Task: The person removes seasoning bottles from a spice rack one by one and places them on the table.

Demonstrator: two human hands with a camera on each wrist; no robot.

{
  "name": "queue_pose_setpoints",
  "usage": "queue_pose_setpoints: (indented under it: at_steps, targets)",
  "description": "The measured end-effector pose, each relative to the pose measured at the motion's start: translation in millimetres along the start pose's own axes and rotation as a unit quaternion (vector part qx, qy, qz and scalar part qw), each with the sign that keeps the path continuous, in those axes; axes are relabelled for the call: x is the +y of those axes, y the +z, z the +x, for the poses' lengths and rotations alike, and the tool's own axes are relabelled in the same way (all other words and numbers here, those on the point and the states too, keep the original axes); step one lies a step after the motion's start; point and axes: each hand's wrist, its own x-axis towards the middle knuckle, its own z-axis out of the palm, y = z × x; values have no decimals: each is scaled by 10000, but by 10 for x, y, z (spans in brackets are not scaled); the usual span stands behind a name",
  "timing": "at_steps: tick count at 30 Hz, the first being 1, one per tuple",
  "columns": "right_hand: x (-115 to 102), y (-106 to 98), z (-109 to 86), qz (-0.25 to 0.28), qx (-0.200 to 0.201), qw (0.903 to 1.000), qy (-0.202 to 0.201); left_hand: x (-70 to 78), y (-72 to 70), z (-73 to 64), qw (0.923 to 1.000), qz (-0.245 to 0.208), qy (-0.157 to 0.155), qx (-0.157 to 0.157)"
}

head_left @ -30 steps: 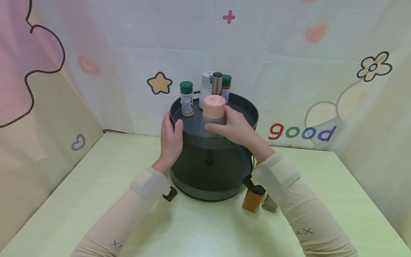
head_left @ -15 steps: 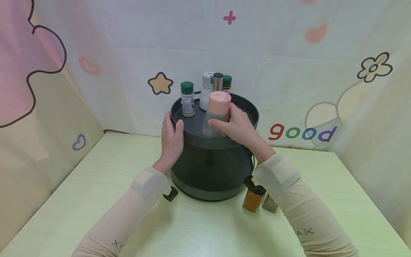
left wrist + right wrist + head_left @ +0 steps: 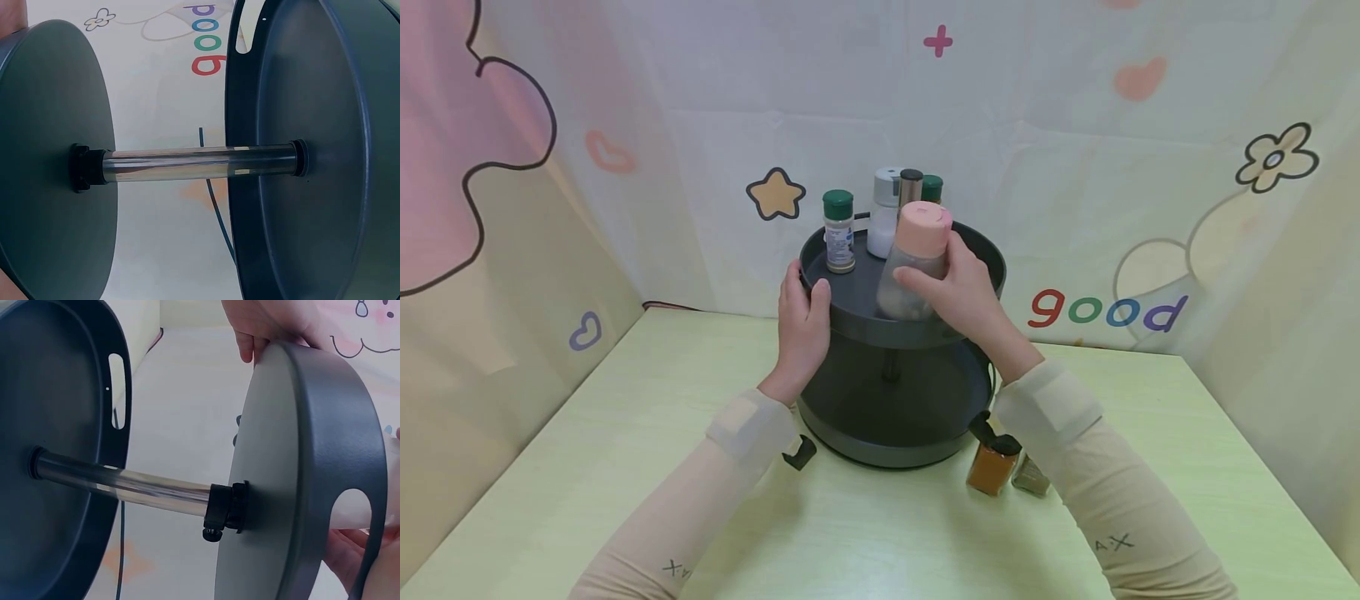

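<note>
In the head view my right hand (image 3: 966,287) grips a clear jar with a pink cap (image 3: 923,229), thumb across its near side. The jar leans to the right, and its base is at the front part of the upper tray (image 3: 895,332) of a black two-tier rack. My left hand (image 3: 802,329) rests against the left side of that tray, thumb and fingers fairly straight. Behind the jar stand a white-capped jar of white contents (image 3: 882,237), a silver black-topped container (image 3: 910,187) and a partly hidden green-capped jar (image 3: 932,187). Another green-capped jar (image 3: 839,246) stands at left.
The lower tray (image 3: 887,454) sits on the pale table (image 3: 880,533), joined to the upper one by a metal post (image 3: 200,164). At right front are an orange spice jar with raised black lid (image 3: 992,471) and a small brownish jar (image 3: 1032,477). A black piece (image 3: 800,452) is near my left wrist.
My right hand has shifted slightly right and up, tipping the pink-capped jar from upright to a rightward lean. The left hand and the rack look unchanged.
</note>
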Motion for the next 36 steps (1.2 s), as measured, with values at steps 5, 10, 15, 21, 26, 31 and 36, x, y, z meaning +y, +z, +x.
queue_pose_setpoints:
  at_steps: [5,10,15,21,26,31,36]
  targets:
    - [-6,-4,-2,166,155,9997,-79,-2,3,4,10000,-6,-1,9]
    - [2,-6,3,258,264,9992,-151,1,7,-3,10000,2,-28,36]
    - [11,-4,5,361,359,9986,-148,17,7,-5,10000,-36,-14,51]
    - [6,1,-2,520,451,9973,-264,16,4,-1,10000,-50,-14,43]
    - [15,-13,-4,652,626,9951,-408,8,7,-1,10000,-34,-14,35]
    - [29,-32,1,762,761,9934,-399,-2,9,-2,10000,-39,41,46]
    - [15,-51,-21,905,746,9921,-449,-11,8,0,10000,-15,38,51]
